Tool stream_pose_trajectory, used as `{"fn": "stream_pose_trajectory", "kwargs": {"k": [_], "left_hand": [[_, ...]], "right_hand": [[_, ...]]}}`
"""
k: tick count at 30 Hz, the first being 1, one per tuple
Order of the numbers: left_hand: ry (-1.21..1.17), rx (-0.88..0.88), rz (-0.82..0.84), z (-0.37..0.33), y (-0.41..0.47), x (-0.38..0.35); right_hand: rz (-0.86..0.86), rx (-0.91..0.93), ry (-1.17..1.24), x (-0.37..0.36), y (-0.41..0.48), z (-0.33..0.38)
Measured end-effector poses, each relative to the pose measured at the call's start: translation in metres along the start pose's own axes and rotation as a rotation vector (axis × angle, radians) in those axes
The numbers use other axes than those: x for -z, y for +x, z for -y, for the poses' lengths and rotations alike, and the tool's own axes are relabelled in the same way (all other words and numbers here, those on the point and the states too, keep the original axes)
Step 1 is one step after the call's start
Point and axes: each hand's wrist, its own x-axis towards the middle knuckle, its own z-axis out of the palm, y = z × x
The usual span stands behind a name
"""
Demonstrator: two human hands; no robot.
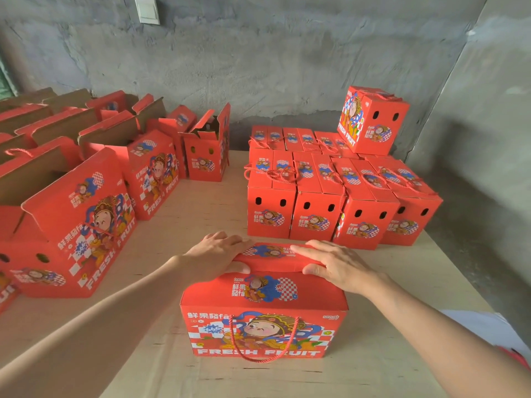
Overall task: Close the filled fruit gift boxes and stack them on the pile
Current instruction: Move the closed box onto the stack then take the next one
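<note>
- Hands: our left hand (pixel 218 254) and right hand (pixel 339 265) pinch the top flap of the box (pixel 264 320) on the tabletop (pixel 201 208).
- Pile (pixel 344 196) beyond holds many closed boxes.
- We judge several open boxes (pixel 71 196) at left remain.

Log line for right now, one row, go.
step: closing box | left hand: pinches top flap | right hand: pinches same flap | pile: behind, right | open boxes: left
</note>
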Motion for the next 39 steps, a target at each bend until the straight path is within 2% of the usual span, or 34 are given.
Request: {"fn": "stream_pose_trajectory", "kwargs": {"k": [6, 13, 20, 25, 29, 31, 35, 39], "left_hand": [[-0.034, 0.000, -0.022, -0.002, -0.001, -0.003], [-0.042, 0.018, -0.053, 0.001, -0.003, -0.011], [-0.055, 0.037, -0.081, -0.002, -0.005, -0.018], [-0.081, 0.048, -0.049, -0.004, -0.003, -0.023], [-0.062, 0.045, -0.056, -0.006, -0.004, -0.024], [-0.062, 0.119, -0.096, -0.013, -0.009, -0.026], [-0.146, 0.388, -0.170, -0.035, -0.041, -0.040], [-0.248, 0.488, -0.262, -0.054, -0.079, -0.046]], "right_hand": [[0.036, 0.024, -0.035, 0.002, 0.002, -0.003], [0.162, -0.002, -0.012, -0.004, 0.001, -0.003], [0.179, -0.042, 0.020, -0.009, -0.003, -0.001], [0.106, 0.071, -0.040, -0.017, -0.008, 0.005], [0.145, 0.058, 0.009, -0.018, -0.007, 0.009], [0.134, 0.050, 0.037, -0.019, -0.007, 0.008], [0.029, 0.031, 0.174, -0.026, -0.011, 0.007], [-0.074, 0.042, 0.379, -0.026, -0.011, -0.004]]}}
